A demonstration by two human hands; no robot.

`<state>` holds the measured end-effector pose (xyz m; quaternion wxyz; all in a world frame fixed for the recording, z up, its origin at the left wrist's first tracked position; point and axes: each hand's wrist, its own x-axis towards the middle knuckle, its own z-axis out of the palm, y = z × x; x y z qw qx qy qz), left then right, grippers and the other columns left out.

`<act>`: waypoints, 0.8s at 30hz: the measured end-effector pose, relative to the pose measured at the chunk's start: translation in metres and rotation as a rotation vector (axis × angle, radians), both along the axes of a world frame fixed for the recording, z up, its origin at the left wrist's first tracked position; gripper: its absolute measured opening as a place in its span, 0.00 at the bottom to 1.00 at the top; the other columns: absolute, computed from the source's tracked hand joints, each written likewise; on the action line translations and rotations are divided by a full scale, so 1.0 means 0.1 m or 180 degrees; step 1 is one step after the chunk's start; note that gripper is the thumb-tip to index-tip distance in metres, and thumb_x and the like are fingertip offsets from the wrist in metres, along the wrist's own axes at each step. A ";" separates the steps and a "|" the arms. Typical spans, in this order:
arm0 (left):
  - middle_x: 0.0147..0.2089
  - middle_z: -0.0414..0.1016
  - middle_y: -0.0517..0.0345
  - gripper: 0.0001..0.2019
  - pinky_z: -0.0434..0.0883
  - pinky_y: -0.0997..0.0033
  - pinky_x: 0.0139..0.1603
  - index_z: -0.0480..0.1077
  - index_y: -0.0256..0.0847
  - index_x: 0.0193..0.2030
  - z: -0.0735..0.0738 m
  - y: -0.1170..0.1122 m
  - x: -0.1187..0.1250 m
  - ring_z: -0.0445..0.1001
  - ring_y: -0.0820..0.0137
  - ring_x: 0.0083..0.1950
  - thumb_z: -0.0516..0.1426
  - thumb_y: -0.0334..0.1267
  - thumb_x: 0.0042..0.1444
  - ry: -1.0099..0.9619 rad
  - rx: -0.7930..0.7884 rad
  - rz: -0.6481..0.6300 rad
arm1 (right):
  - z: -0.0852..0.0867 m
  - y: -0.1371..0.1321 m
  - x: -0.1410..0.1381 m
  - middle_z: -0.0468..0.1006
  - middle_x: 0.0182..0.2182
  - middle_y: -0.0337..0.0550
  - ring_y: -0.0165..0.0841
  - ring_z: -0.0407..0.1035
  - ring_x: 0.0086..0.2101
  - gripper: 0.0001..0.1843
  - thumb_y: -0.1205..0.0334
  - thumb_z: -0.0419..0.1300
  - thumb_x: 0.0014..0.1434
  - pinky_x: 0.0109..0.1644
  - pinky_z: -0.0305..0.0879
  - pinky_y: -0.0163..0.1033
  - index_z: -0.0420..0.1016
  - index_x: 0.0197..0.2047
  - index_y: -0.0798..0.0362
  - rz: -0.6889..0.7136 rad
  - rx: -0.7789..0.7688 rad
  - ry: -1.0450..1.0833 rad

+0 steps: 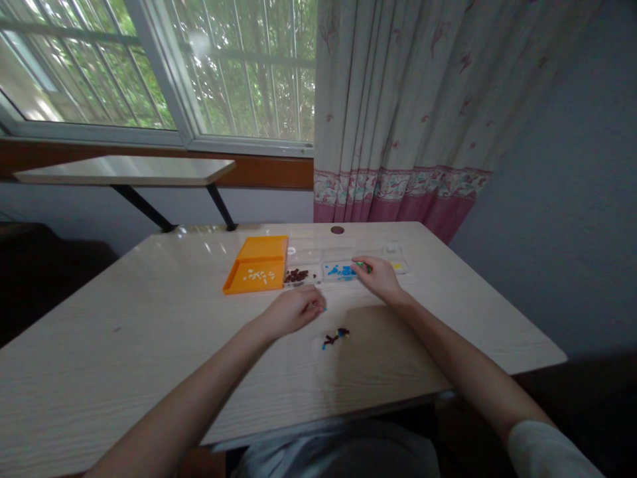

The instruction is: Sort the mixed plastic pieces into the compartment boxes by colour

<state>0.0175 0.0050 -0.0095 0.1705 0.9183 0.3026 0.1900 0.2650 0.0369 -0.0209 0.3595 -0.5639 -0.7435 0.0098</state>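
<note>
My left hand (297,309) is closed just above the table, and a tiny blue piece (325,309) shows at its fingertips. My right hand (377,277) reaches over a clear compartment box, its fingers drawn together beside small blue pieces (341,271). A bit of green shows at those fingers; whether it is held or lies in the box is unclear. On the table between my forearms lies a small assembled figure (334,338) of dark brown, blue and yellowish pieces.
An open orange case (263,247) with white pieces (259,275) stands left of the box. Dark brown pieces (297,275) and yellow ones (397,266) lie in other compartments. A raised shelf (129,170) on black legs is at the back left. A curtain (398,133) hangs behind.
</note>
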 end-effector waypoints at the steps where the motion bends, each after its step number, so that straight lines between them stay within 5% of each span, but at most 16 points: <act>1: 0.33 0.69 0.56 0.07 0.63 0.77 0.35 0.69 0.38 0.35 0.01 0.00 0.00 0.67 0.73 0.34 0.50 0.35 0.55 -0.0089 0.0031 0.0063 | 0.00 -0.02 -0.02 0.74 0.24 0.39 0.28 0.66 0.25 0.14 0.54 0.54 0.55 0.31 0.58 0.32 0.75 0.39 0.51 0.0112 -0.0021 -0.0007; 6: 0.33 0.69 0.56 0.07 0.63 0.76 0.34 0.69 0.37 0.35 0.03 0.00 0.01 0.67 0.73 0.35 0.50 0.35 0.56 -0.0401 0.0124 0.0203 | -0.04 -0.23 -0.22 0.75 0.26 0.39 0.26 0.66 0.26 0.10 0.59 0.55 0.54 0.31 0.59 0.29 0.76 0.35 0.52 0.1278 -0.0166 -0.0278; 9: 0.33 0.69 0.55 0.08 0.63 0.76 0.34 0.69 0.37 0.35 0.03 -0.01 0.01 0.67 0.73 0.35 0.50 0.35 0.57 -0.0465 0.0140 0.0194 | -0.09 -0.34 -0.37 0.75 0.26 0.39 0.26 0.66 0.27 0.10 0.59 0.56 0.54 0.32 0.59 0.29 0.75 0.37 0.52 0.1604 -0.0073 -0.0338; 17: 0.31 0.69 0.56 0.08 0.62 0.77 0.32 0.69 0.37 0.35 0.02 -0.02 0.02 0.66 0.73 0.33 0.51 0.37 0.56 -0.0471 0.0137 0.0108 | -0.15 -0.38 -0.41 0.74 0.25 0.38 0.25 0.66 0.26 0.08 0.60 0.56 0.53 0.31 0.59 0.29 0.73 0.35 0.52 0.1715 0.0281 -0.0345; 24: 0.31 0.69 0.57 0.07 0.62 0.76 0.32 0.69 0.38 0.34 0.05 -0.03 0.02 0.66 0.74 0.32 0.51 0.36 0.55 -0.0391 0.0108 0.0178 | 0.05 -0.39 -0.31 0.74 0.23 0.39 0.25 0.67 0.25 0.06 0.63 0.55 0.54 0.32 0.61 0.29 0.73 0.31 0.53 0.1449 0.0937 0.0011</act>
